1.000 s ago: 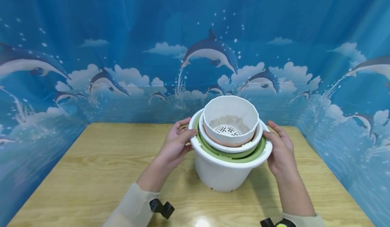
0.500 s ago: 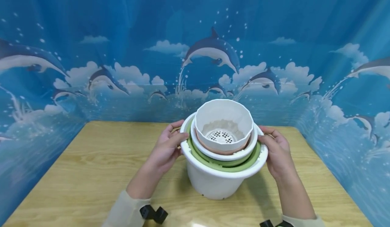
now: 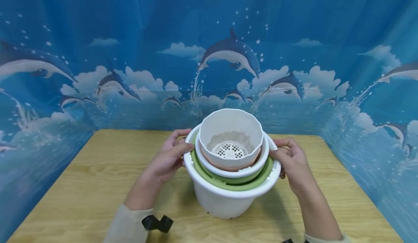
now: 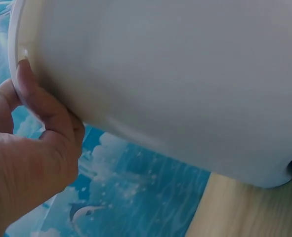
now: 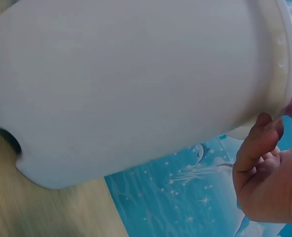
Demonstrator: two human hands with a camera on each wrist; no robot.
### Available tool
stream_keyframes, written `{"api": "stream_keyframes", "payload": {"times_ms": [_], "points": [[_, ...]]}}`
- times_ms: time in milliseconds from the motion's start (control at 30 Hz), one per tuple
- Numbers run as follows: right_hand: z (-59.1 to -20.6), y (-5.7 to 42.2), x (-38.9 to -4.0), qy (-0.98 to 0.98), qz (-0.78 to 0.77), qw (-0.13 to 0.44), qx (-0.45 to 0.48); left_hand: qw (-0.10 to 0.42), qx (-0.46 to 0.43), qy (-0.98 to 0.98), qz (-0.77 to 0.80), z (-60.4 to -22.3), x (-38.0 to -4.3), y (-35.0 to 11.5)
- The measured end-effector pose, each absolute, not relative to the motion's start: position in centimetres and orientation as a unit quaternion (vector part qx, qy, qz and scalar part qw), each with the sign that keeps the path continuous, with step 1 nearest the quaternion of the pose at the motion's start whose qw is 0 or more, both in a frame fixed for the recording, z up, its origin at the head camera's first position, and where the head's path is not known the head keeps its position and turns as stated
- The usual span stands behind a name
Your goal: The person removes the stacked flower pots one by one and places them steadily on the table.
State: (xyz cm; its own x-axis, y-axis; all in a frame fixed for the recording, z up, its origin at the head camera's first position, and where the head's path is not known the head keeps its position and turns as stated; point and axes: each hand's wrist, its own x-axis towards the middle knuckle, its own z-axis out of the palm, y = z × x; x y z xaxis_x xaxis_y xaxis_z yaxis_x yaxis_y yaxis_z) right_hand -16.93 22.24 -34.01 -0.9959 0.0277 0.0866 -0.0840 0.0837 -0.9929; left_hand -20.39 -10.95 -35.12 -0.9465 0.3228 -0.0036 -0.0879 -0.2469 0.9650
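Note:
A stack of nested flowerpots stands before me in the head view. Outermost is a large white flowerpot point(image 3: 222, 201) with a wide rim. Inside it sit green flowerpots point(image 3: 241, 187), a smaller white flowerpot point(image 3: 209, 163), a peach-coloured one point(image 3: 228, 168) and, on top, a faceted white flowerpot point(image 3: 222, 121) with a dirt-stained, gridded bottom. My left hand point(image 3: 169, 156) pinches the large pot's rim at the left, thumb above and fingers beneath. Opposite, my right hand point(image 3: 294, 163) pinches the rim at the right. Both wrist views show fingers curled under the large pot's rim point(image 4: 160, 89).
The pots are over a wooden table point(image 3: 98, 170), near its middle. A blue curtain point(image 3: 156, 69) printed with dolphins and clouds encloses the back and both sides. Black wrist devices point(image 3: 157, 223) sit at the sleeves.
Both hands have moved the nested flowerpots left and towards me, keeping hold of the large white pot's rim throughout.

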Motion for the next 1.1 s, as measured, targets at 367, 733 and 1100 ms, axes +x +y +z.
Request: {"api": "stream_keyframes", "payload": {"times_ms": [367, 733, 1100], "points": [[-33.7, 21.6, -16.0, -0.783, 0.62, 0.022, 0.053, 0.099, 0.107, 0.715, 0.684, -34.3, -19.4, -12.3], [-33.3, 20.9, -15.7, -0.811, 0.579, 0.05, 0.071, 0.067, 0.156, 0.774, 0.61, -33.1, -18.5, -12.8], [-32.5, 19.0, -14.6, -0.77, 0.461, 0.402, 0.182, 0.079, 0.173, 0.745, 0.639, -33.4, -18.7, -12.9]]}}
